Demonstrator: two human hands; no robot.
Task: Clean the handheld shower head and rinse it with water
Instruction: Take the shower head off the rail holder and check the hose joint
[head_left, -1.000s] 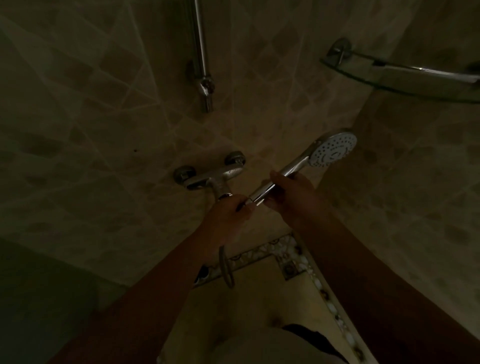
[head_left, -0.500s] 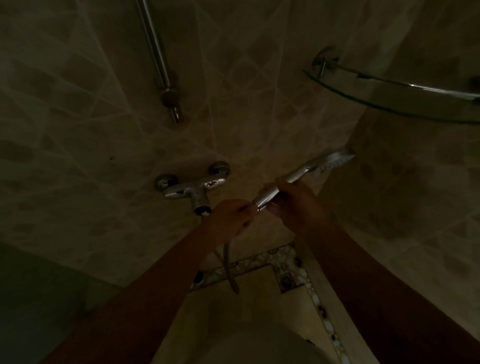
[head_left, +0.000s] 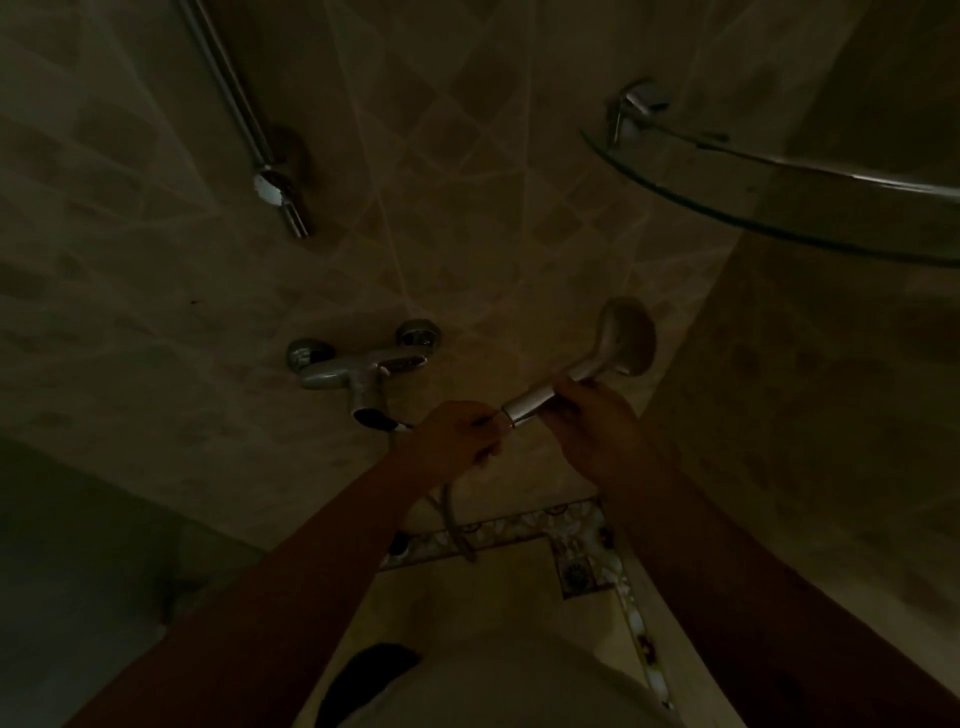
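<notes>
Head view: dim shower corner, both arms reaching in from the near edge.
Shower head (head_left: 618, 340): mid-frame right, back of the head toward the camera, spray face turned away; handle runs down-left into the hands.
Right hand (head_left: 592, 434): fingers curled round the handle, carrying the unit.
Left hand (head_left: 457, 439): closed round the hose (head_left: 454, 519) end, right at the handle's base.
Why held so: my read is one hand steadies the handle while the other works the joint, either twisting the nut or bracing the hose. Can't tell which.
Mixer tap (head_left: 363, 366): on the far wall, just left of the hands; hose drops from under it. No water visible.
Slide rail (head_left: 244, 119): far wall, upper left, nothing hanging on it.
Glass shelf (head_left: 753, 213): upper right corner; contents not visible from below, too dark to say.
Floor drain (head_left: 576, 571): near right, by the patterned tile border.
Progress: judging by dry fittings, rinse not yet started.
</notes>
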